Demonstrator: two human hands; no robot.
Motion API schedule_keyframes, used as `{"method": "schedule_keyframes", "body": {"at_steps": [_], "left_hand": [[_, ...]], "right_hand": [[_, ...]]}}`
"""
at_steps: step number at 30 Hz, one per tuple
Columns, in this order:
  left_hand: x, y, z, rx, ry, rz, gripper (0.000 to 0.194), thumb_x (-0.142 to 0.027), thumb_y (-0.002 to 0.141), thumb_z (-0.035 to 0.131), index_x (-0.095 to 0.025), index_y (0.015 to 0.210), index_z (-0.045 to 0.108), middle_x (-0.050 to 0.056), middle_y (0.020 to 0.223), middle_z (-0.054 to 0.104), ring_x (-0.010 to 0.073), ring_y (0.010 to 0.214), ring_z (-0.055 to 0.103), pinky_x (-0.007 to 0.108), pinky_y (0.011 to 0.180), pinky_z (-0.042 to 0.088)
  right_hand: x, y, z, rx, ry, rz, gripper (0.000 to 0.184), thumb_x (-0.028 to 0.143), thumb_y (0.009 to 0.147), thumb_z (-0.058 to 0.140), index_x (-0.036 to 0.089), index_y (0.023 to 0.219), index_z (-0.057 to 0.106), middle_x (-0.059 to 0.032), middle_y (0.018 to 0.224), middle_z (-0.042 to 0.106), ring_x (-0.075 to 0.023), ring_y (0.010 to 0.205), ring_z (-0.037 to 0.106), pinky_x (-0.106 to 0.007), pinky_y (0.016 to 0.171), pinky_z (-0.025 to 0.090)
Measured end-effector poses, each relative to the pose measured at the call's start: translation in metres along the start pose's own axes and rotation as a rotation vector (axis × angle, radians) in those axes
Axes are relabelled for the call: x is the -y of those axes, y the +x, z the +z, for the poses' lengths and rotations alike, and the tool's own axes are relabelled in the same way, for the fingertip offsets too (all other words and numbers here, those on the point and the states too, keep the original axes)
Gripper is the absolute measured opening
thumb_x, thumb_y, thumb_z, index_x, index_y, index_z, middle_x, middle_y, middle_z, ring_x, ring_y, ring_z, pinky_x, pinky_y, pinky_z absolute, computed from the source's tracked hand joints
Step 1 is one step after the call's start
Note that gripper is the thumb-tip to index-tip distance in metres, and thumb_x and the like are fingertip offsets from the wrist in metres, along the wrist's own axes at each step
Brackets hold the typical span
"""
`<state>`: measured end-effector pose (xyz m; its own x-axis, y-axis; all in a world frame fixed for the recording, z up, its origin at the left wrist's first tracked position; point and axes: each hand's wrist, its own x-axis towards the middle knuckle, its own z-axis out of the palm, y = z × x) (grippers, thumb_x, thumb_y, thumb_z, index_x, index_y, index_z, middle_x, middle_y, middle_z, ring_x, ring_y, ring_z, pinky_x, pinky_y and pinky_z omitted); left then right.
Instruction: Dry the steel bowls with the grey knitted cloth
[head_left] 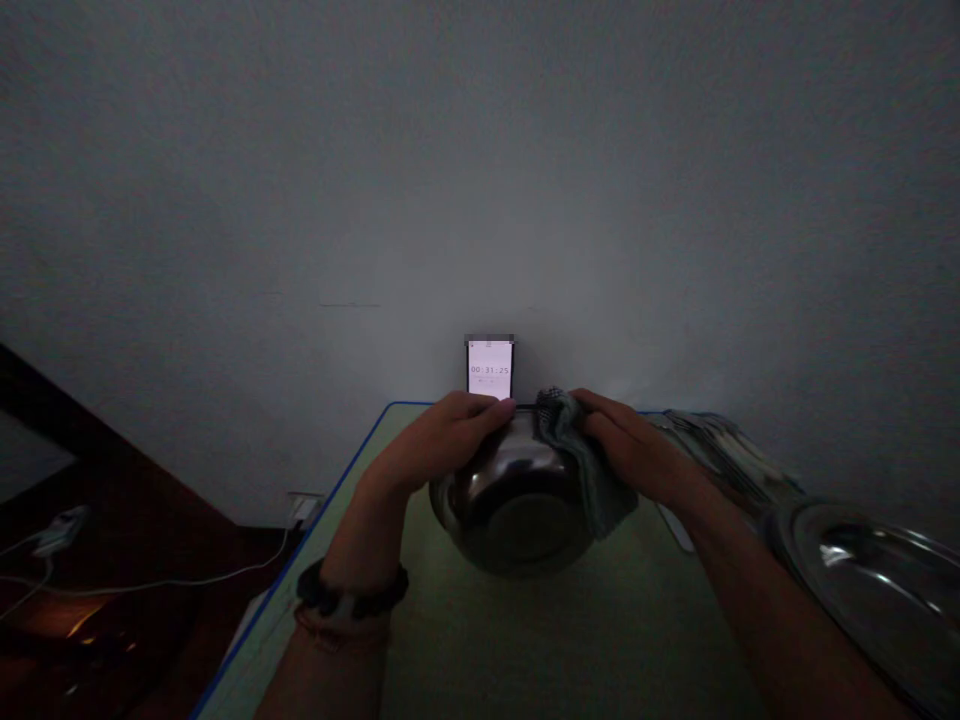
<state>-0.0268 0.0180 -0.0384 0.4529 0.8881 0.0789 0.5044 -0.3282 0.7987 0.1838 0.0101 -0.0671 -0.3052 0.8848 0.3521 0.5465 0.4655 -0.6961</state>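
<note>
A shiny metal bowl (517, 500) is tipped on its side over the table, its round base facing me. My left hand (457, 430) grips the bowl's upper left rim, thumb lying along the metal. On the bowl's right side, my right hand (626, 440) is closed on a grey-green cloth (592, 475), which drapes over the rim and down the outer wall. The inside of the bowl is turned away and hidden.
Against the wall behind the bowl stands a phone (490, 368) with a lit timer. To the right are a large metal basin (885, 580) and a stack of flat items (727, 450). A white cable (172, 582) runs left of the blue-edged table (450, 650).
</note>
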Motion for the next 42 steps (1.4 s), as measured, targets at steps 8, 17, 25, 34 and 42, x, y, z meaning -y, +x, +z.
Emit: {"method": "schedule_keyframes", "body": {"at_steps": [8,17,25,34,42], "left_hand": [[0.002,0.001,-0.001,-0.017,-0.061,-0.067,0.045,-0.051,0.084,0.04,-0.014,0.083,0.065,0.004,0.073,0.062,0.0153,0.066,0.053,0.028,0.064,0.041],[0.006,0.002,-0.001,-0.042,-0.072,-0.05,0.04,-0.048,0.083,0.044,-0.016,0.075,0.066,0.002,0.069,0.062,0.0143,0.062,0.052,0.026,0.059,0.04],[0.001,-0.001,-0.001,-0.004,-0.125,-0.001,0.035,-0.044,0.081,0.047,-0.017,0.066,0.062,0.001,0.063,0.06,0.0136,0.059,0.052,0.025,0.056,0.039],[-0.008,-0.004,0.001,-0.015,-0.093,-0.065,0.051,-0.058,0.082,0.041,-0.015,0.06,0.057,-0.001,0.054,0.05,0.0104,0.049,0.043,0.023,0.047,0.032],[-0.007,-0.004,-0.003,0.029,0.057,-0.021,0.051,-0.056,0.083,0.042,-0.012,0.07,0.064,-0.001,0.056,0.047,0.0096,0.051,0.039,0.022,0.047,0.029]], "right_hand": [[-0.002,0.003,0.002,-0.255,0.086,-0.161,0.031,0.016,0.082,0.042,0.026,0.1,0.064,-0.0027,0.103,0.063,-0.0182,0.101,0.056,-0.037,0.093,0.041],[0.01,-0.004,-0.002,0.034,0.249,-0.207,0.032,0.028,0.092,0.035,0.029,0.114,0.059,0.0003,0.124,0.056,-0.0173,0.118,0.049,-0.037,0.102,0.035],[0.021,-0.004,0.02,-0.125,0.017,-0.021,0.032,0.049,0.085,0.048,0.022,0.1,0.058,-0.0032,0.095,0.066,-0.017,0.085,0.06,-0.031,0.077,0.047],[0.022,-0.002,0.012,-0.068,0.087,0.045,0.021,0.039,0.085,0.051,0.022,0.081,0.062,0.0021,0.075,0.064,-0.0134,0.07,0.057,-0.026,0.066,0.043],[0.013,-0.003,0.001,0.105,0.161,0.02,0.026,0.042,0.086,0.05,0.022,0.093,0.064,0.0009,0.084,0.067,-0.0141,0.076,0.059,-0.026,0.07,0.043]]}}
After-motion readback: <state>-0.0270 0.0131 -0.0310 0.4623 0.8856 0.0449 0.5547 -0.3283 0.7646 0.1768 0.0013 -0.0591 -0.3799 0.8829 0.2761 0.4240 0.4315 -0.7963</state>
